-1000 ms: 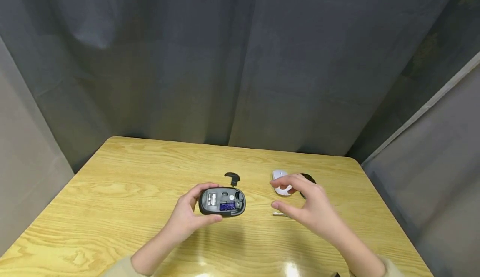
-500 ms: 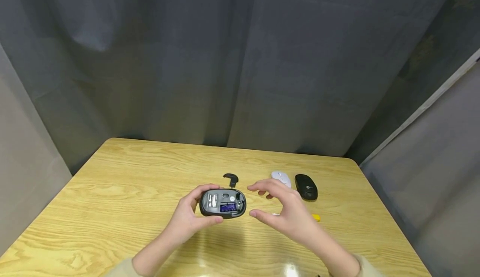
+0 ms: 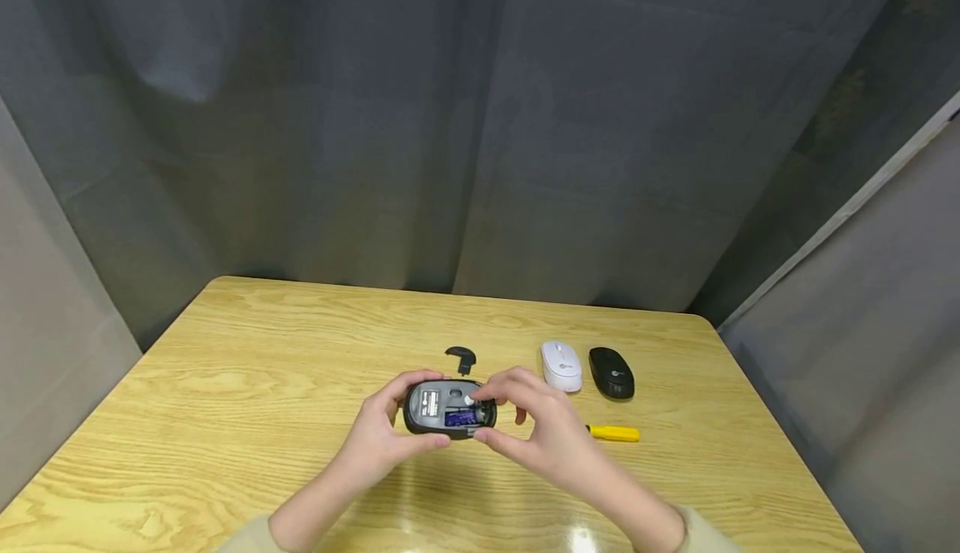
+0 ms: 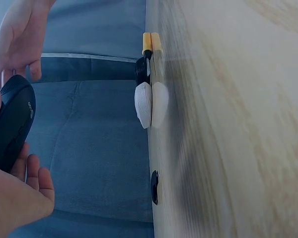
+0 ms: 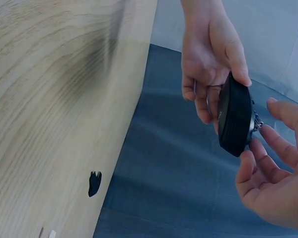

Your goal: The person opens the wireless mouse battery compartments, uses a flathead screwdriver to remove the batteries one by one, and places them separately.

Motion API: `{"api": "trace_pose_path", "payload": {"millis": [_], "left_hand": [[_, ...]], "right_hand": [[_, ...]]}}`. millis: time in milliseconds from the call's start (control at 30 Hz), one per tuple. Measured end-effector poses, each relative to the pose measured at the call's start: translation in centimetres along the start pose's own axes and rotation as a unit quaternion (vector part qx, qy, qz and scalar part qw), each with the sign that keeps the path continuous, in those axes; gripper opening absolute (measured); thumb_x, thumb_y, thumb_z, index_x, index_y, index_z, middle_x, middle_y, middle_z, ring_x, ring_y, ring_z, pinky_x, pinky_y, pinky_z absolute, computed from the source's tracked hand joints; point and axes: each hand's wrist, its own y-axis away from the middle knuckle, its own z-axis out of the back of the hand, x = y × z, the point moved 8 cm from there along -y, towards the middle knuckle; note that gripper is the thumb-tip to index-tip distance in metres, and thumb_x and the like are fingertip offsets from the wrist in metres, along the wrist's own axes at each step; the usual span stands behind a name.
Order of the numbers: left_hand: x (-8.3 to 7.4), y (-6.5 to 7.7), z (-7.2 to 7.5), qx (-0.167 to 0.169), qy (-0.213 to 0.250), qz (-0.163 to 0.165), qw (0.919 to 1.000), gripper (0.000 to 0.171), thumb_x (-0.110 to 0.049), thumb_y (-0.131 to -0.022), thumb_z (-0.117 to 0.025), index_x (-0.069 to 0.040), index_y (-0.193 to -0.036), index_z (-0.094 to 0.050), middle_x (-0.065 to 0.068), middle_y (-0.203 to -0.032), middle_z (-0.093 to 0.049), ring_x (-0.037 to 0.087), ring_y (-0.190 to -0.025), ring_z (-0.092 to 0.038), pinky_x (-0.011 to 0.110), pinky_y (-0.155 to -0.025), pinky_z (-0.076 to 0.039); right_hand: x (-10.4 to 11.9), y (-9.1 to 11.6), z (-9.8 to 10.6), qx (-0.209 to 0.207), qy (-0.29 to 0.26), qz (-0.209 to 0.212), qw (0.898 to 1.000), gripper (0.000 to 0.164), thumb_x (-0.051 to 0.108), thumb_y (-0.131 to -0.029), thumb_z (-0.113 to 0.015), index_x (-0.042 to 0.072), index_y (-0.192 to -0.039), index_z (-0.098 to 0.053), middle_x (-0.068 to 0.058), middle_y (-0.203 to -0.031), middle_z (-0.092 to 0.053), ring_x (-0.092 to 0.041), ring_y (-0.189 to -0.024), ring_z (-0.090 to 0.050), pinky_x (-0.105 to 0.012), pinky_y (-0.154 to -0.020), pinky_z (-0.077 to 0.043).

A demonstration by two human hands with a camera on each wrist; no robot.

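Observation:
My left hand (image 3: 378, 428) grips a black computer mouse (image 3: 429, 406) above the table, thumb on its near edge and fingers at its far edge. The mouse lies underside up, and a purple battery (image 3: 461, 417) shows in its uncovered compartment. At the mouse's right end is my right hand (image 3: 536, 415), its index fingertip over the compartment and its thumb tip near the lower edge. In the right wrist view, a small metal coil (image 5: 258, 122) sticks out beside that index fingertip, while the thumb stands apart from the mouse. The black battery cover (image 3: 462, 358) lies just beyond the mouse.
On the right half of the wooden table (image 3: 285, 353) lie a white mouse (image 3: 562, 366) and another black mouse (image 3: 612, 373). A yellow-handled screwdriver (image 3: 615, 434) is nearer me, partly hidden by the right hand. Dark curtains (image 3: 480, 120) hang behind the table.
My right hand has moved left to the end of the held mouse, uncovering the white mouse, the other black mouse and the screwdriver's handle. The left hand keeps its grip almost in place.

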Motion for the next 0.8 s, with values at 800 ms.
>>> {"api": "trace_pose_path", "payload": {"millis": [800], "left_hand": [[0.0,0.01,-0.03,0.006,-0.001,0.01,0.9999,0.065,-0.017,-0.067,-0.085,-0.024,-0.125,-0.055,-0.004,-0.121,-0.062,0.018,-0.108,-0.055,0.036,-0.095,-0.039]], "right_hand": [[-0.26,-0.34,-0.61,0.001,0.048,-0.004,0.999,0.018,0.018,-0.076,-0.079,0.021,-0.091,-0.07,0.01,-0.097,-0.061,-0.009,-0.084,-0.055,-0.018,-0.063,-0.048]]}}
